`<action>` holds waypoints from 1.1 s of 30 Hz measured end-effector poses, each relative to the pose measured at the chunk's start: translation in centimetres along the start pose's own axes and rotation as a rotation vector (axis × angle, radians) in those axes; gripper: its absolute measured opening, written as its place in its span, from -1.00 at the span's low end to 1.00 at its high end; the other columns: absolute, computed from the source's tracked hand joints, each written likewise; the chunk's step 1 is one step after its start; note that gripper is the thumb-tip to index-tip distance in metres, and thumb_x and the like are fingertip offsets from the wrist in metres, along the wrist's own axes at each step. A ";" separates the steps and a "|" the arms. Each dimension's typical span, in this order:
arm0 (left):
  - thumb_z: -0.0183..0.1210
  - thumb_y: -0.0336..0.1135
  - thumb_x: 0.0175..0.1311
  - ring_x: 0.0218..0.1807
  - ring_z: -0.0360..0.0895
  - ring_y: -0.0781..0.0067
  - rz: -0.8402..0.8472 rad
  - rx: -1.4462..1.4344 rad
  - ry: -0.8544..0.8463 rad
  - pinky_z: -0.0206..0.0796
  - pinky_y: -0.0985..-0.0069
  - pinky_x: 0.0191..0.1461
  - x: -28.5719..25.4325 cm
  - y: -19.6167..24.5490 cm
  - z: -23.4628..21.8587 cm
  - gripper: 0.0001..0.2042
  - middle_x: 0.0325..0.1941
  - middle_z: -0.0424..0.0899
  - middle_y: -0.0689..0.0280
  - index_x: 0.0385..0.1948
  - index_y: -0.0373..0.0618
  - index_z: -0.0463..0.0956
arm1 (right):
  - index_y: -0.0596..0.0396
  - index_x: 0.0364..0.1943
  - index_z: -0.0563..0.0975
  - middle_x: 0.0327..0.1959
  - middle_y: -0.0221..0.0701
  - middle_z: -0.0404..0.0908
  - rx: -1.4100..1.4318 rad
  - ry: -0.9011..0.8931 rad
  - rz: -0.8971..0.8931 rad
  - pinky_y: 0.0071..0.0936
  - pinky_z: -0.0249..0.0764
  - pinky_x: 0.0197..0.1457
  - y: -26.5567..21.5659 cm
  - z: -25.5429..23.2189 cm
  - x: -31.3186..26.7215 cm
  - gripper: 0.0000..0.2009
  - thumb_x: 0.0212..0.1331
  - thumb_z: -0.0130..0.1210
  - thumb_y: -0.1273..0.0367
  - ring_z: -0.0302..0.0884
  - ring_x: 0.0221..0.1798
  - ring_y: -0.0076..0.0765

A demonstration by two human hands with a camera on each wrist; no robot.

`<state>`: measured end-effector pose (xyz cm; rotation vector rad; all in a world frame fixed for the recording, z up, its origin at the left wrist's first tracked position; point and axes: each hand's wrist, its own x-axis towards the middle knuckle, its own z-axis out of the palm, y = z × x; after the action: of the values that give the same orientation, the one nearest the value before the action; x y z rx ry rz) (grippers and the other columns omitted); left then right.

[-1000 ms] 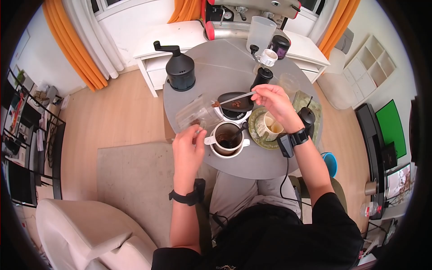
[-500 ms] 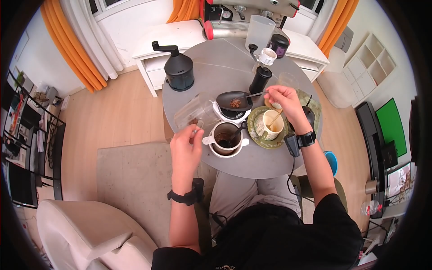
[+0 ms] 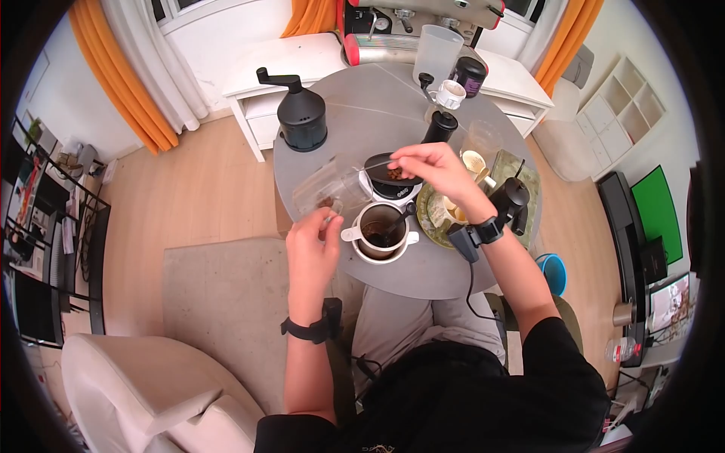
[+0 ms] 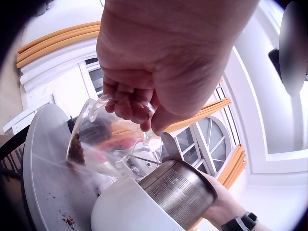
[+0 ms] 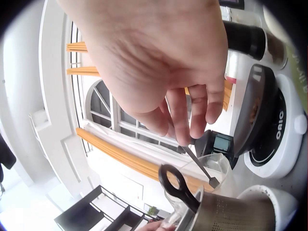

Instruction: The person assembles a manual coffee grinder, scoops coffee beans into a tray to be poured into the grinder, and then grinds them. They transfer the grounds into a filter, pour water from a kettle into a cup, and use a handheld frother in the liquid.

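Observation:
My left hand (image 3: 313, 249) grips the handle of a clear glass vessel (image 3: 321, 187), which is tilted on its side, its mouth to the right. Brown bits (image 4: 76, 150) lie inside it in the left wrist view. Between thumb and fingers, my right hand (image 3: 438, 170) pinches a thin metal tool (image 5: 196, 164); its flat tip (image 5: 213, 182) is at the vessel's mouth. Under that hand, a black tray (image 3: 372, 161) with brown pieces (image 5: 255, 109) sits on a white scale (image 3: 393, 200). A metal strainer (image 4: 180, 190) stands in a white two-handled mug (image 3: 413, 239) below the vessel.
A black grinder (image 3: 302, 121) stands at the table's back left. Right of the scale are a green plate (image 3: 424, 220) with a cup, a black cylinder (image 3: 439, 127) and a black pot (image 3: 513, 195). A tall translucent container (image 3: 438, 54) stands at the back.
The right hand moved right, bringing the tool over the tray, then came back left to the vessel's mouth. The brown clump seen on the tip earlier is gone. The left hand barely moved.

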<state>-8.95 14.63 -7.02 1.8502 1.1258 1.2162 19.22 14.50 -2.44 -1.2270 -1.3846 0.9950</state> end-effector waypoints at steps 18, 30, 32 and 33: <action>0.34 -0.43 0.23 -0.43 0.63 0.10 -0.015 -0.009 -0.024 0.44 0.28 -0.25 0.1 -0.1 0.1 -0.86 -0.44 0.69 0.07 -0.26 -0.28 0.65 | 0.28 -0.04 0.68 -0.30 -0.49 0.76 -0.087 -0.283 0.083 -0.64 0.50 -0.17 2.6 3.1 2.1 -0.76 0.45 0.15 0.36 0.55 -0.30 -0.71; 0.35 -0.43 0.23 -0.42 0.63 0.11 -0.013 0.015 -0.026 0.45 0.29 -0.24 0.0 0.1 0.1 -0.86 -0.43 0.70 0.08 -0.26 -0.29 0.65 | 0.21 -0.12 0.69 -0.31 -0.44 0.77 0.062 -0.273 0.220 -0.66 0.48 -0.20 2.2 3.3 2.2 -0.80 0.42 0.16 0.35 0.54 -0.34 -0.68; 0.35 -0.43 0.23 -0.42 0.63 0.11 -0.017 0.002 -0.020 0.45 0.29 -0.24 0.1 0.1 0.2 -0.86 -0.42 0.70 0.07 -0.26 -0.29 0.65 | 0.21 -0.11 0.69 -0.31 -0.43 0.77 0.066 -0.267 0.232 -0.66 0.48 -0.19 2.0 3.4 2.2 -0.80 0.42 0.16 0.35 0.55 -0.34 -0.68; 0.35 -0.43 0.23 -0.42 0.63 0.11 -0.016 0.003 -0.020 0.45 0.29 -0.24 0.1 0.1 0.1 -0.86 -0.42 0.70 0.07 -0.26 -0.29 0.65 | 0.22 -0.11 0.69 -0.31 -0.41 0.78 0.071 -0.262 0.245 -0.67 0.49 -0.19 1.9 3.4 2.2 -0.80 0.42 0.15 0.36 0.55 -0.34 -0.68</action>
<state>-8.79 14.65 -6.99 1.8479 1.1297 1.1850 16.21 17.06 -4.53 -1.2677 -1.4051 1.4052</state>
